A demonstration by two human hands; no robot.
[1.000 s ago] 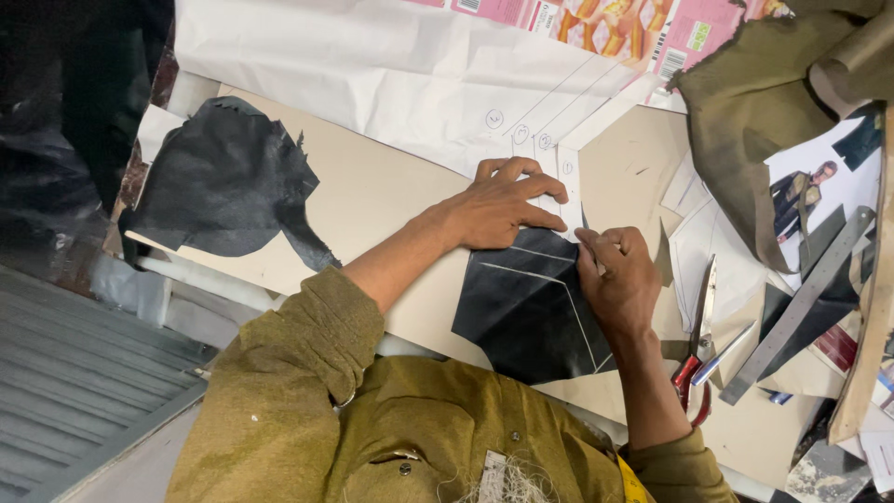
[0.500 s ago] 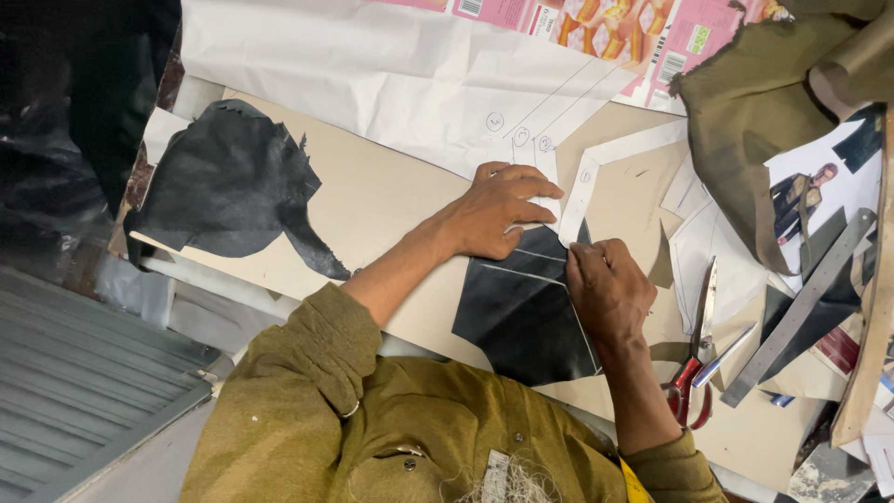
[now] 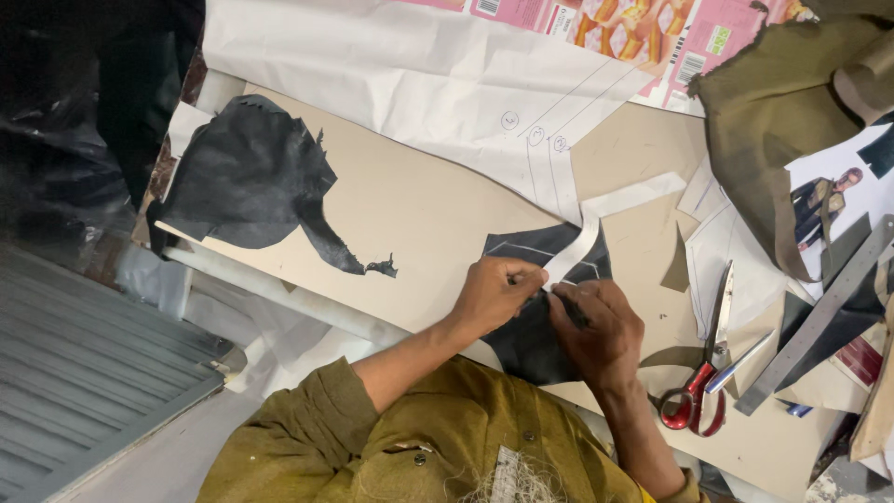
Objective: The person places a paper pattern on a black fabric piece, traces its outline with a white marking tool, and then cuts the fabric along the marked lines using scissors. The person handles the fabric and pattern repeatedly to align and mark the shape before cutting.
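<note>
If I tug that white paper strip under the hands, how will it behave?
Probably floppy and light: the white paper strip already bends across the black piece. It looks thin, so it may tear or crease. The left hand and right hand pinch its lower end.

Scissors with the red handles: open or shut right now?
Shut. The scissors lie flat on the board to the right of the right hand, blades together in one point; neither hand touches them.
</note>
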